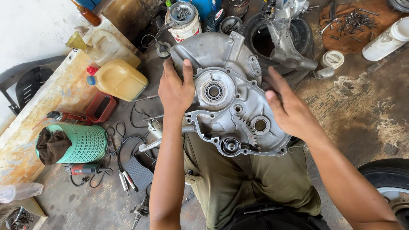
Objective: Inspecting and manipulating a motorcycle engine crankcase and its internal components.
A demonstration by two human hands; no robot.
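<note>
A grey aluminium engine case half (232,98) rests tilted on my knees, inner side up, showing a round bearing (213,90) and a toothed gear sector (247,127). My left hand (175,89) grips its left edge, thumb and fingers over the rim. At the case's right edge my right hand (289,110) lies with fingers spread, touching or just above the metal. My olive trousers (238,179) are below the case.
On the stained concrete floor: yellow jugs (119,79), a red tray (101,107), a green perforated basket with a rag (81,144), power tools and cables, a tyre with another engine part (281,38), a board of bolts (355,23), a white bottle (387,40), a wheel (390,183).
</note>
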